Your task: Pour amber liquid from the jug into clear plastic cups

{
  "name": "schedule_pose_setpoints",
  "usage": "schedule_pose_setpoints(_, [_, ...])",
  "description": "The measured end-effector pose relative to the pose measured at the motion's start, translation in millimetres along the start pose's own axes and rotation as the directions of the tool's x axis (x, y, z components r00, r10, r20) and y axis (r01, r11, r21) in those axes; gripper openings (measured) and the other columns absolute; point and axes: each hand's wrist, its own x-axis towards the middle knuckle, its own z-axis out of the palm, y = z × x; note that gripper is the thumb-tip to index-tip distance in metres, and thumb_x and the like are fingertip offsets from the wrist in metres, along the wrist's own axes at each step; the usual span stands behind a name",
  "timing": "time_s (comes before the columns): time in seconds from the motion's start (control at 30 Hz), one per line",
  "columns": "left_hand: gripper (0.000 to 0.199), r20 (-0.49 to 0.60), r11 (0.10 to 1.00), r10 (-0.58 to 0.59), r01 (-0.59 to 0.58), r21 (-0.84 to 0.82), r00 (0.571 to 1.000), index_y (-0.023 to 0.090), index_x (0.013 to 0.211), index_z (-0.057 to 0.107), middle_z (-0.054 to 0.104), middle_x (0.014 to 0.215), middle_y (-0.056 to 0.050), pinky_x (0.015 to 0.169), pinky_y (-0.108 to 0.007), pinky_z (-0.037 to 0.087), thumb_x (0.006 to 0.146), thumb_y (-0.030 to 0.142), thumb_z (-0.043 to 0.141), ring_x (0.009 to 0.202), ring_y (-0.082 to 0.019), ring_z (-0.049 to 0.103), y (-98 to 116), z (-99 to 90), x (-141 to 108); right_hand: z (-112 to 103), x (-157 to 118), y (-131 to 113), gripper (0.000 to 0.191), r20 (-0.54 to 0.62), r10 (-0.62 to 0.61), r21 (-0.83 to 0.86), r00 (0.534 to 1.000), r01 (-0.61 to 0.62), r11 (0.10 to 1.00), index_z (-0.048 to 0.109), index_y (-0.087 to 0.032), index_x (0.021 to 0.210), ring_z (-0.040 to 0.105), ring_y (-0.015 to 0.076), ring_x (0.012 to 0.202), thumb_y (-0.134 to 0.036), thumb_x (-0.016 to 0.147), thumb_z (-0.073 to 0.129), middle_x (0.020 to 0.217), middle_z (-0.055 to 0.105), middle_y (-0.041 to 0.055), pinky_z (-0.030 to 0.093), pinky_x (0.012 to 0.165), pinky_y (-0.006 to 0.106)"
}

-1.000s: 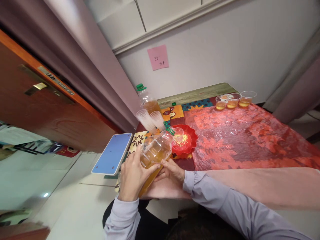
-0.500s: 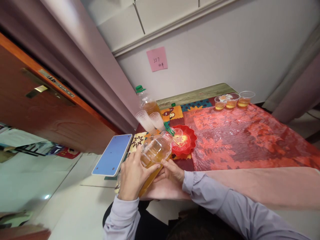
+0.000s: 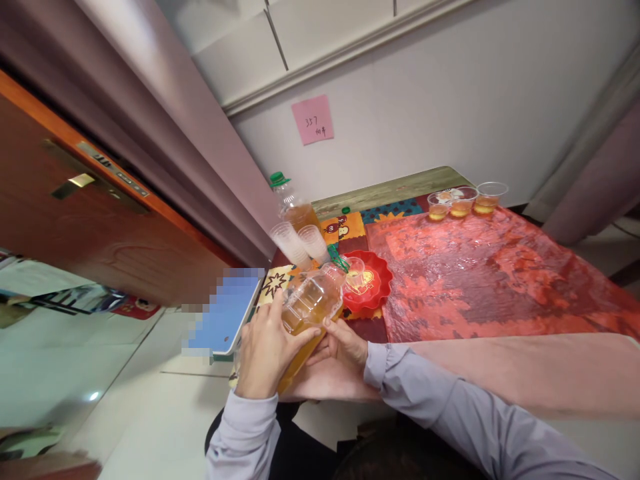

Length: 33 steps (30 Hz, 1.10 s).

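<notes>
Amber liquid had sunk back from the neck end of the bottle (image 3: 313,303) toward its base since a second before, while both my hands had stayed almost where they were. My left hand (image 3: 263,343) was wrapped around its side, thumb laid across, and my right hand (image 3: 345,343) supported it from below; both were closed on it. I held it tilted at the near edge of the table (image 3: 475,280), neck up and away, toward a red dish (image 3: 383,283) with a clear cup (image 3: 356,270) in it. I couldn't tell whether neck and cup touched. Off to the left was a blue board (image 3: 227,317), partly blurred into blocks. Just beyond the neck, two stacks of clear cups (image 3: 290,245) crowded that side, and behind them stood a second bottle (image 3: 303,212) with its green cap on. Near it lay a loose cap (image 3: 346,210). Three cups of amber liquid (image 3: 461,208) stood together at the far right. Farthest, on the wall (image 3: 425,100), a pink note (image 3: 313,120) read "357", with smaller handwriting beneath that I couldn't make out.
</notes>
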Motion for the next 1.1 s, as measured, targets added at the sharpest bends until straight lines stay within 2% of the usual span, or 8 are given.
schedule_pose_setpoints(0.13, [0.092, 0.022, 1.0, -0.017, 0.017, -0.002, 1.0, 0.023, 0.158, 0.044, 0.071, 0.139, -0.014, 0.101, -0.047, 0.055, 0.082, 0.06, 0.08, 0.131, -0.037, 0.067, 1, -2.1, 1, 0, 0, -1, 0.081, 0.005, 0.003, -0.001, 1.0, -0.003, 1.0, 0.052, -0.021, 0.146, 0.079, 0.026, 0.093, -0.073, 0.088, 0.075, 0.121, 0.076, 0.014, 0.067, 0.079, 0.044])
schedule_pose_setpoints(0.47, [0.092, 0.052, 0.999, -0.034, 0.033, 0.018, 0.998, 0.024, 0.159, 0.042, 0.07, 0.139, -0.016, 0.099, -0.046, 0.054, 0.083, 0.06, 0.079, 0.13, -0.037, 0.067, 6, -6.4, 2, -1, 1, 0, 0.09, 0.002, 0.007, -0.015, 1.0, -0.007, 1.0, 0.048, -0.021, 0.152, 0.079, 0.0273, 0.094, -0.077, 0.087, 0.074, 0.126, 0.076, 0.0161, 0.067, 0.08, 0.047])
schedule_pose_setpoints(0.6, [0.091, 0.046, 1.0, -0.021, 0.021, 0.016, 0.999, 0.023, 0.16, 0.042, 0.07, 0.139, -0.017, 0.099, -0.048, 0.054, 0.084, 0.061, 0.076, 0.13, -0.038, 0.067, 5, -5.3, 2, 1, 0, -1, 0.086, -0.008, 0.0, -0.02, 1.0, 0.0, 1.0, 0.052, -0.019, 0.148, 0.079, 0.0269, 0.092, -0.078, 0.088, 0.072, 0.124, 0.076, 0.0166, 0.067, 0.078, 0.045])
schedule_pose_setpoints(0.73, [0.09, 0.027, 1.0, -0.025, 0.024, 0.017, 0.999, 0.024, 0.159, 0.043, 0.069, 0.141, -0.019, 0.1, -0.05, 0.053, 0.085, 0.062, 0.076, 0.129, -0.038, 0.067, 6, -4.5, 2, 0, 0, -1, 0.088, -0.006, -0.003, -0.008, 1.0, 0.003, 1.0, 0.05, -0.02, 0.15, 0.079, 0.0271, 0.092, -0.078, 0.088, 0.072, 0.121, 0.077, 0.0158, 0.066, 0.079, 0.046])
schedule_pose_setpoints(1.1, [0.091, 0.068, 0.999, -0.054, 0.054, 0.011, 0.996, 0.025, 0.161, 0.041, 0.068, 0.143, -0.018, 0.102, -0.049, 0.053, 0.085, 0.057, 0.079, 0.131, -0.038, 0.067, 11, -10.1, 5, 2, 0, -3, 0.082, -0.01, -0.003, -0.022, 1.0, 0.003, 1.0, 0.055, -0.02, 0.144, 0.079, 0.0289, 0.096, -0.078, 0.088, 0.072, 0.123, 0.076, 0.0158, 0.066, 0.08, 0.047])
